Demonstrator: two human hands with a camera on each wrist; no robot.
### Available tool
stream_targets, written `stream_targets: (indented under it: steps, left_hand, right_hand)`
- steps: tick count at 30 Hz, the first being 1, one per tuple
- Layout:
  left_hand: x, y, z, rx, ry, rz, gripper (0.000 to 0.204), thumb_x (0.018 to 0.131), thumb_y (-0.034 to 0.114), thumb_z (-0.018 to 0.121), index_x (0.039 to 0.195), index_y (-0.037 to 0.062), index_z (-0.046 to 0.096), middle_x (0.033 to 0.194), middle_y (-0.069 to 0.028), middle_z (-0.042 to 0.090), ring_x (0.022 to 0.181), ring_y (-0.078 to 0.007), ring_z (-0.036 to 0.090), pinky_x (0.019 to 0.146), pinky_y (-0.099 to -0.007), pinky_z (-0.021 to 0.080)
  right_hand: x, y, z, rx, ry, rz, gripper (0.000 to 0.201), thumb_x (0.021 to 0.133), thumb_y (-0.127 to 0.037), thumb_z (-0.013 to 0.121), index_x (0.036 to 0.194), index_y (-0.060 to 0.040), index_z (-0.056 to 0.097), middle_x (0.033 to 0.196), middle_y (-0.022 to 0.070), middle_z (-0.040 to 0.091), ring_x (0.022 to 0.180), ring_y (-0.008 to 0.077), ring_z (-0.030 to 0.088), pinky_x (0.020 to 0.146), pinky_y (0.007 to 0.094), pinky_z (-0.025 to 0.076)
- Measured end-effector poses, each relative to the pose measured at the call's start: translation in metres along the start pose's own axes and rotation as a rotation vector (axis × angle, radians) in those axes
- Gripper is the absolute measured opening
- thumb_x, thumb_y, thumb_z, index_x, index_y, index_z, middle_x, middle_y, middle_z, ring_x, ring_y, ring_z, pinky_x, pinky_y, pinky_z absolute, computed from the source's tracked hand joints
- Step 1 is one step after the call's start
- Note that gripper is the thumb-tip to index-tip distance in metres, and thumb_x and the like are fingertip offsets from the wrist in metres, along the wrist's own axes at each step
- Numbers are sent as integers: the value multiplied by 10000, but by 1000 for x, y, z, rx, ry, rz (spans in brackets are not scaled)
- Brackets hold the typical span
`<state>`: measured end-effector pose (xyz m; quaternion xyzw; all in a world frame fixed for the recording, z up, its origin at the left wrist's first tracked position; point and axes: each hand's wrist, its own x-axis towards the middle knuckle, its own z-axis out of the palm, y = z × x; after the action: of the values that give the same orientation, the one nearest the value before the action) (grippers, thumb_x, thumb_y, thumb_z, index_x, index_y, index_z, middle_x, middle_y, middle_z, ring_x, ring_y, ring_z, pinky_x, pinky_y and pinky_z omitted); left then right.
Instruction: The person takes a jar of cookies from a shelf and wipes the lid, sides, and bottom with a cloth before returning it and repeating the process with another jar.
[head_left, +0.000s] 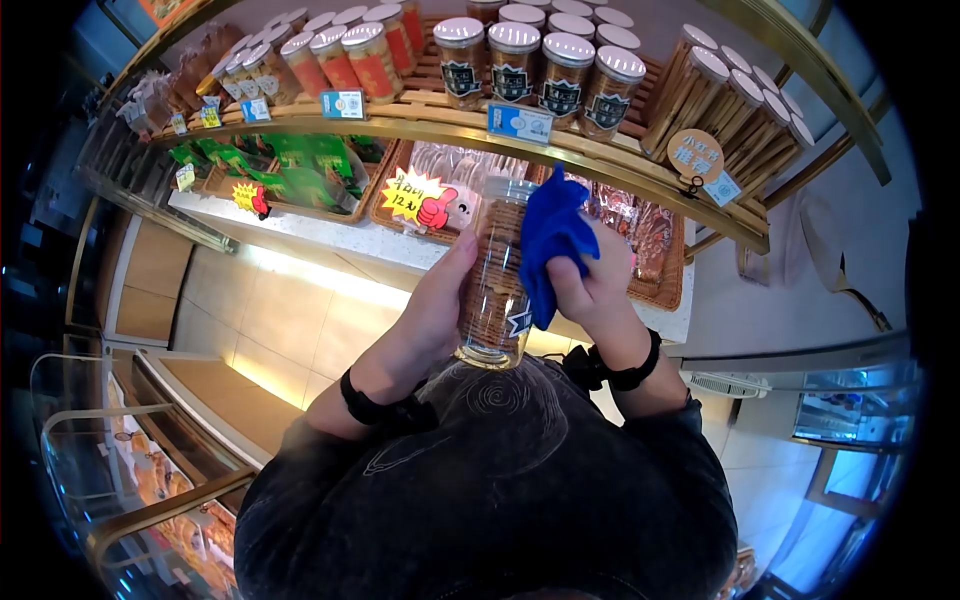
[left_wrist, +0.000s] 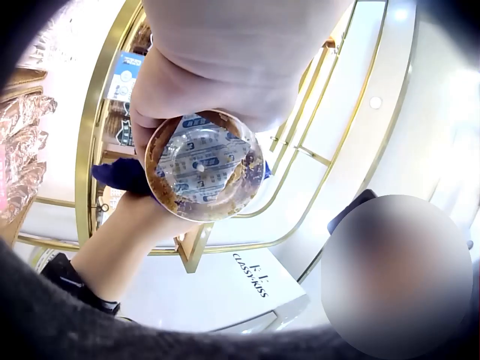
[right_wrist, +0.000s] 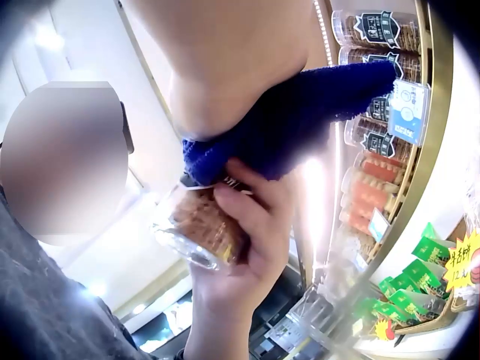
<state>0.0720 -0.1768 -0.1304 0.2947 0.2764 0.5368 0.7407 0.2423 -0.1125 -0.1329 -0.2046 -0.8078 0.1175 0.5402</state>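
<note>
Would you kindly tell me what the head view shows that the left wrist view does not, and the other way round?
Only the head view: the long side of the jar, the yellow starburst sign, the green packets and the round orange sign at the shelf edge.

Only the left wrist view: a printed packet seen through the jar's clear round end, and the CLASSY-KISS lettering.

Both: the jar itself, the left hand gripping it, the blue cloth and the black band on the right wrist.

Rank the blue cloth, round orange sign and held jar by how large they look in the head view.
1. Held jar
2. Blue cloth
3. Round orange sign
Apparent size only; true sizes may differ.
</note>
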Motion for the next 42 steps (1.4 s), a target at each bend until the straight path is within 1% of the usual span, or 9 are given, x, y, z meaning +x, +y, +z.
stream_targets:
  steps: [2,5,8,17,24,29,36,38,42]
  left_hand:
    - [1,-9,-12,-104,-155,4,492,998,386,255,1360,67,352,1243,-96,529,1112,-199,540,951,-351,441]
    - [-4,3,19,176,173,79,477,998,385,266,1338,71,381,1223,-100,541,1072,-194,564,915,-344,473]
    - [1,3,6,31,-18,115,476,996,375,295,1368,81,337,1242,-106,527,1099,-193,546,958,-355,442]
    - [-3,-11,29,111,70,82,495,997,404,255,1357,80,357,1232,-110,532,1091,-204,553,948,-365,451]
    - [5,-1,8,-18,15,275,649,931,569,304,1307,47,387,1182,-128,545,1076,-222,560,954,-373,449]
    - [11,1,5,69,-26,380,752,836,542,564,1302,4,322,1199,-161,507,1093,-239,544,925,-358,461]
    - [10,-4,5,363,-92,441,936,803,595,584,1385,5,150,1302,-155,414,1201,-234,457,993,-358,393]
    - [10,-11,-1,363,-145,429,968,783,553,644,1392,7,126,1316,-141,403,1216,-220,438,1005,-346,372]
    - [2,-7,2,435,-185,301,977,748,335,758,1401,21,101,1346,-110,371,1239,-194,406,1003,-337,370]
  right_hand:
    - [-2,-2,0,-10,-26,-7,264,723,-299,688,880,-87,670,708,72,569,572,256,560,492,344,440]
    - [-4,-18,-4,-157,-197,-128,212,687,-266,702,819,-106,659,628,42,485,529,210,526,462,317,423]
    - [-16,-39,0,-65,-246,-388,215,653,-271,731,630,-140,561,606,17,431,484,173,484,406,298,381]
    - [1,-6,-11,-59,11,-143,249,661,-243,729,868,-112,685,620,39,448,483,212,479,415,330,375]
    - [-21,-17,7,-72,-89,-387,291,625,-301,760,815,-102,665,633,42,479,495,225,479,423,324,361]
    - [-8,-35,11,-62,29,-13,466,666,-422,726,973,-79,655,913,133,549,811,299,520,695,376,426]
    - [3,-44,13,-106,-52,296,544,903,-285,482,1253,124,401,1191,290,454,1071,424,462,941,442,361]
    - [5,-46,18,508,44,600,549,942,-273,430,1305,124,319,1208,280,466,1101,359,489,954,380,367]
    - [11,-46,17,819,207,640,525,959,-275,402,1350,57,291,1167,174,514,1049,209,502,919,317,388]
